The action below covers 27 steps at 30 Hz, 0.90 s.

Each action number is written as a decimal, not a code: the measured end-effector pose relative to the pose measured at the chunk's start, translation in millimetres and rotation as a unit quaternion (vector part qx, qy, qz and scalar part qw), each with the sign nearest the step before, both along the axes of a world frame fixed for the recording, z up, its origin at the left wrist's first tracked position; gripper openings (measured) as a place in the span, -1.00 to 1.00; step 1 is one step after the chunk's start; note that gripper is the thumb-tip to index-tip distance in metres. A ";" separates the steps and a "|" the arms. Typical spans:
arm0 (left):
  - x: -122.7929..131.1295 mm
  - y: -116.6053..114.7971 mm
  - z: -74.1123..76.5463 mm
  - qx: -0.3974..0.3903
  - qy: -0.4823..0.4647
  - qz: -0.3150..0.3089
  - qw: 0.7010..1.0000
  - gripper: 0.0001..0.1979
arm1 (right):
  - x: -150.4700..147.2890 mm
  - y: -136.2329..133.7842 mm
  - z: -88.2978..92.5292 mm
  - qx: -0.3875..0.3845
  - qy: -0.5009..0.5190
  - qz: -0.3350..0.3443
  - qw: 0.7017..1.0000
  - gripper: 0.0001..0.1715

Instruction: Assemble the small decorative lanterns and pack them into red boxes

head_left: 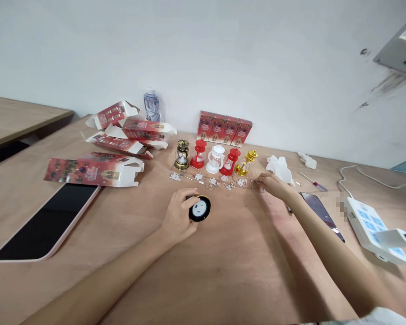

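My left hand [181,214] is closed around a small lantern [200,208], whose round black base with a white disc faces me; its body is hidden in the fingers. Farther right, my right hand [270,184] is at the table with its fingertips drawn together over a thin wire piece [257,187]. Whether they grip it is too small to tell. A row of small parts [212,182], white bits and bent wires, runs left from there. Behind them stand several mini lanterns: a bronze one [182,155], two red ones [198,155], a white one [215,160] and a gold one [246,163].
Opened red boxes [118,144] pile up at the left beside a large phone [50,221] and a bottle [151,104]. Closed red boxes [224,128] stand by the wall. At right are crumpled tissue [280,168], a screwdriver [314,183], a dark phone [321,214] and a power strip [367,216].
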<state>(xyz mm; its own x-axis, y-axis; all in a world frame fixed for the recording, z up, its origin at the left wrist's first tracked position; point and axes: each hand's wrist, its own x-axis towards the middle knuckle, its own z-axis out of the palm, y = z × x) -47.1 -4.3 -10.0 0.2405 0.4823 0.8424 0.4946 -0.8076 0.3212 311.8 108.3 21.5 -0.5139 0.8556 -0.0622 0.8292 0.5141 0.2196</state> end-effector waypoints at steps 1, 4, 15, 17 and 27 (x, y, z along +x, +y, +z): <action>0.0 0.1 -0.1 0.001 0.001 -0.001 1.000 -0.51 | -0.1 0.7 -0.7 -0.002 -0.003 0.001 1.000 -0.65; 0.0 0.5 -1.2 0.003 0.000 -0.001 1.000 -0.50 | -0.9 0.8 -2.7 0.001 -0.012 0.002 1.000 -0.65; -0.3 1.1 -2.6 -0.001 -0.010 -0.008 1.000 -0.47 | -3.2 -16.5 -10.5 0.048 -0.019 -0.012 0.999 -0.69; -0.4 1.3 -2.8 -0.001 -0.010 -0.009 1.000 -0.47 | -3.7 -17.9 -13.0 0.061 -0.012 -0.024 0.998 -0.71; -0.9 1.7 -3.1 -0.010 -0.003 -0.003 1.000 -0.48 | -39.7 -38.8 -5.2 0.116 0.221 -0.107 0.962 -0.78</action>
<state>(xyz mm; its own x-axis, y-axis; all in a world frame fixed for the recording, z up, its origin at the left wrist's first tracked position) -48.0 -2.6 -13.1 0.2383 0.4969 0.8344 0.4879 -0.8042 0.3395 272.1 69.5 16.3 -0.2573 0.9091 0.3277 0.9491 0.3015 -0.0910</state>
